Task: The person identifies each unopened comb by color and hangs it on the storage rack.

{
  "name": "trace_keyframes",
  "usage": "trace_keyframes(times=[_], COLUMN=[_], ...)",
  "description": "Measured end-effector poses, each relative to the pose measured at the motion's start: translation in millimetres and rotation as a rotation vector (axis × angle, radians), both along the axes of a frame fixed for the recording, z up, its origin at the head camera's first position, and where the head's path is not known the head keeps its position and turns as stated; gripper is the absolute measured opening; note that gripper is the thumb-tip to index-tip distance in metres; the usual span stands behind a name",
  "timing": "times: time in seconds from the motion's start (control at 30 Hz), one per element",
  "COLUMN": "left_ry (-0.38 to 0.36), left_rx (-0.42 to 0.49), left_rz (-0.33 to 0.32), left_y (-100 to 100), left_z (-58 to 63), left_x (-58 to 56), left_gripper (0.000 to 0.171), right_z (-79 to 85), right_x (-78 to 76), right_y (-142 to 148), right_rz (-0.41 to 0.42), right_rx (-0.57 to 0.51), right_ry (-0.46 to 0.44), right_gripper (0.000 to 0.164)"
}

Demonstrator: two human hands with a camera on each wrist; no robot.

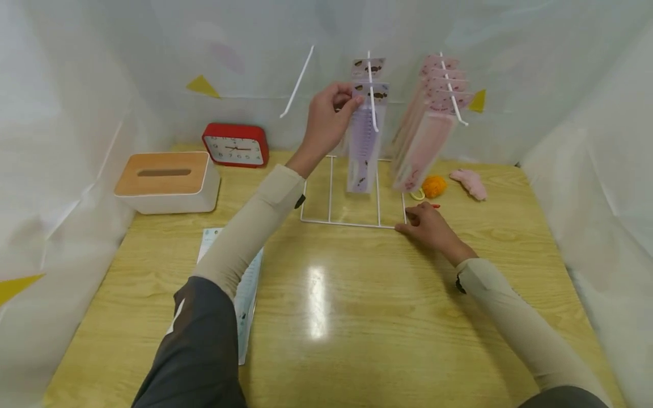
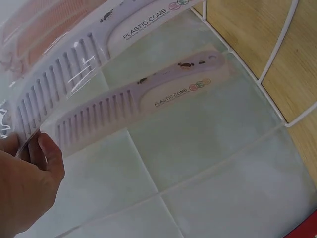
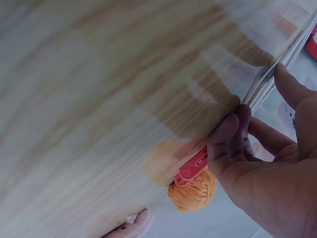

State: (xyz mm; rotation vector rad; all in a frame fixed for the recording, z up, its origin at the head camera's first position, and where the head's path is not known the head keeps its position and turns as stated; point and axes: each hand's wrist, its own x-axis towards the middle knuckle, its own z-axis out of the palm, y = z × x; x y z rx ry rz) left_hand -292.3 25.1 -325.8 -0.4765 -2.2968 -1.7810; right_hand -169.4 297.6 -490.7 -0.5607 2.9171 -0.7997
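My left hand (image 1: 329,116) pinches the edge of a packaged purple comb (image 1: 363,136), near the card at its top. This comb hangs on the middle prong of a white wire rack (image 1: 352,225), and a second purple comb (image 2: 99,114) hangs behind it. My right hand (image 1: 431,226) grips the rack's base at its near right corner, thumb on one side and fingers on the other. On the right prong hang several packaged pink combs (image 1: 425,150). The left prong (image 1: 297,82) carries nothing. A pale blue package (image 1: 248,294) lies on the table, partly hidden under my left arm.
A tissue box (image 1: 168,184) with a wooden lid and a red clock (image 1: 236,145) stand at the back left. Beside my right hand lie an orange yarn ball (image 1: 435,186), a red cutter (image 3: 192,167) and a pink soft item (image 1: 469,183). White sheeting surrounds the table (image 1: 382,317).
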Motion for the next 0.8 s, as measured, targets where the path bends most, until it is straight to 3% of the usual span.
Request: trace_keyframes(times=[0.17,0.37,0.63,0.8], left_ry=[-0.039,-0.045,-0.117,-0.157], left_rx=[0.024,0.042,-0.116,-0.272], left_rz=[0.030,0.002,-0.021,-0.075], left_y=[1.1,-4.7,-21.3,-44.4], left_z=[-1.1,-5.3,-21.3,-38.1], left_x=[-18.1,-21.4,-8.2,16.0], left_gripper=[0.023,0.029,0.052,0.047], right_z=[-3.4,-1.3,2.1,2.4], right_x=[-2.7,-2.4,-1.4,-1.5], right_y=[-4.8,-7.0,-2.1,-2.0], right_rz=[-0.016,-0.046,-0.049,-0.050], right_rx=[0.009,0.010,0.013,0.003], right_ry=[-0.012,-0.053,-0.057,-0.070], right_gripper=[0.035,0.031,0.030,0.032])
